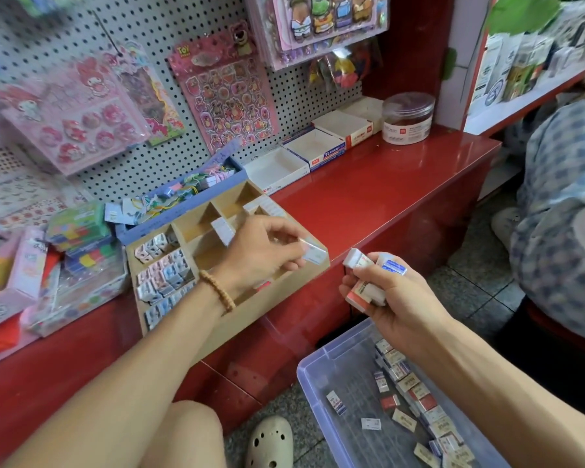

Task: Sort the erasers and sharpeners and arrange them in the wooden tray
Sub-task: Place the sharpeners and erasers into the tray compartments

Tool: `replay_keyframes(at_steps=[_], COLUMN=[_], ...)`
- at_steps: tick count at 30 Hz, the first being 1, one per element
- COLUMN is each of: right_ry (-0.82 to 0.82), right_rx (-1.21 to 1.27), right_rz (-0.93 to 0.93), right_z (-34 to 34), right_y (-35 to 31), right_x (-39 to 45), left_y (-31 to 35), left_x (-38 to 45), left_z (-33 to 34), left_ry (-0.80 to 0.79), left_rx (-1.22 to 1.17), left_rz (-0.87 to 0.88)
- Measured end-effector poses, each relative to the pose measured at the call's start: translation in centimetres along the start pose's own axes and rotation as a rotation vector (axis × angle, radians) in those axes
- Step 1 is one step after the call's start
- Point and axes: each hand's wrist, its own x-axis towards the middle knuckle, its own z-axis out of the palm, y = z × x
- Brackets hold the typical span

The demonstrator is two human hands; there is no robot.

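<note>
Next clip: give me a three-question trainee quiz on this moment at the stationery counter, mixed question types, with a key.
1. True or false: the left hand holds an eraser over the wooden tray.
2. Where are the sharpeners? A) the tray's left compartments B) the clear bin C) the jar
3. Fill in: the right hand grips several ____.

Key: 1 true; 2 A; 3 erasers
</note>
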Motion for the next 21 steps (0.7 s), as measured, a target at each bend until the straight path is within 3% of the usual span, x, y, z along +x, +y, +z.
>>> replay_keyframes(at_steps=[4,10,21], right_ry=[-0.003,-0.007,-0.038], right_rx=[0.017,-0.009,0.006], right_rz=[-0.011,-0.027,0.003], right_z=[-0.1,-0.4,0.0], right_y=[-0.3,-0.6,-0.7], right_x=[0.0,0.5,1.2], left_y=[-0.9,-1.9,-3.9], left_x=[3.0,6.0,6.7], left_z=[-2.2,-1.0,-0.2], left_ry=[0.101,0.116,0.221], left_rx=[0.263,0.652,0.85], left_rz=[-0.03,-0.002,0.121])
